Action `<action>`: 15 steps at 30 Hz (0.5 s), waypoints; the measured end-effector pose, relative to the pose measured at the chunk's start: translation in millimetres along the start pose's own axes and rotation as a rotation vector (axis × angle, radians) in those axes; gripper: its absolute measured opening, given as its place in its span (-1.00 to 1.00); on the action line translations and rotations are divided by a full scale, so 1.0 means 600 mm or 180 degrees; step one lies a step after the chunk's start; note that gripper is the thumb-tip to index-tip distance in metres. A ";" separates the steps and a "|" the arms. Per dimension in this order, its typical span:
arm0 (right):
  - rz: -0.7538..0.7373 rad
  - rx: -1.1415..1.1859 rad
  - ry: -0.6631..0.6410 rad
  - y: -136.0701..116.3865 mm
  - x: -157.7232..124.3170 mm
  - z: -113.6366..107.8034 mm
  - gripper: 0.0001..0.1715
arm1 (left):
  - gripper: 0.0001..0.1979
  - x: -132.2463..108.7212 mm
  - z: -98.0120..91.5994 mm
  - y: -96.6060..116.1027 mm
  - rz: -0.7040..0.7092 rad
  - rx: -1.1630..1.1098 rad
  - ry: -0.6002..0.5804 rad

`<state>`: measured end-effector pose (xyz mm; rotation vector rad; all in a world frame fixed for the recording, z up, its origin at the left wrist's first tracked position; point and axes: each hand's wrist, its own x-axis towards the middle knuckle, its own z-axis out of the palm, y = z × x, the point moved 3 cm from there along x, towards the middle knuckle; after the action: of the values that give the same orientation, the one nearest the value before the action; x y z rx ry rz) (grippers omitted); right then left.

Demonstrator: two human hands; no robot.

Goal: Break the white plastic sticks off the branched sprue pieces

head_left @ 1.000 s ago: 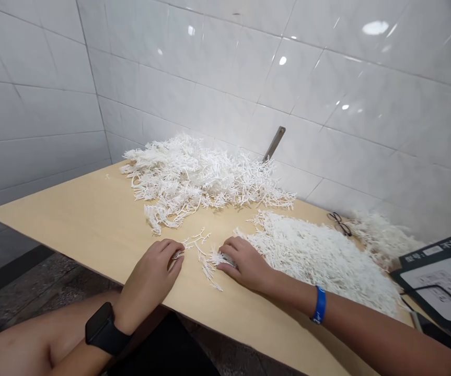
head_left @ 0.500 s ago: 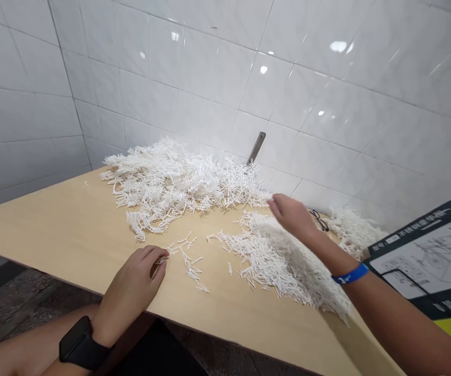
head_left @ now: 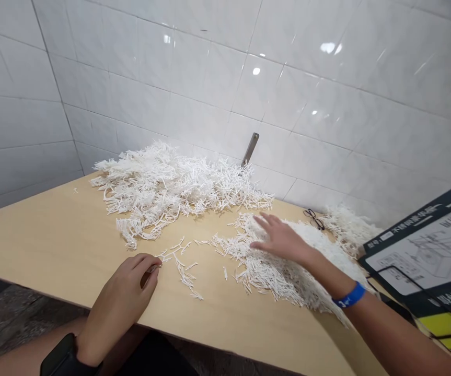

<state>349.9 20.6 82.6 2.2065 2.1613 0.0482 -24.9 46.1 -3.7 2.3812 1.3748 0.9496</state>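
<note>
My left hand [head_left: 125,290] is closed in a pinch at the near edge of the table, with a white branched sprig [head_left: 178,259] at its fingertips. The sprig lies forked on the wood to the right of those fingers. Over a pile of short white pieces [head_left: 276,279], my right hand [head_left: 280,239] is open, palm down and fingers apart. Whether it touches the pile I cannot tell. Behind both hands spreads a larger heap of tangled white branched sprigs [head_left: 178,180].
A grey metal bar [head_left: 250,149] stands up behind the heap by the tiled wall. Black-handled scissors [head_left: 313,219] lie beside a smaller white pile [head_left: 348,227] at the back right. A printed box [head_left: 421,256] leans at the right, on the light wooden table [head_left: 225,321].
My right hand has come back from the edge of the large heap to above the short pieces, and its fingers have spread. My left hand keeps its pinch on the sprig.
</note>
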 end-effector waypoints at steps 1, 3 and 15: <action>-0.0081 0.0065 -0.0200 -0.016 -0.001 0.014 0.18 | -0.72 0.000 0.000 0.000 -0.0001 0.0012 0.0008; -0.0151 0.0096 -0.0364 -0.037 -0.002 0.041 0.22 | -0.71 0.001 -0.001 0.001 0.0018 0.0042 0.0020; -0.0390 -0.0168 0.0317 -0.060 0.002 0.073 -0.73 | -0.73 -0.001 0.000 -0.004 0.0072 0.0206 -0.0005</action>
<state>316.8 21.6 36.8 2.0818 2.3132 0.2118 -26.8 46.7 -5.4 2.4491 1.4014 0.9226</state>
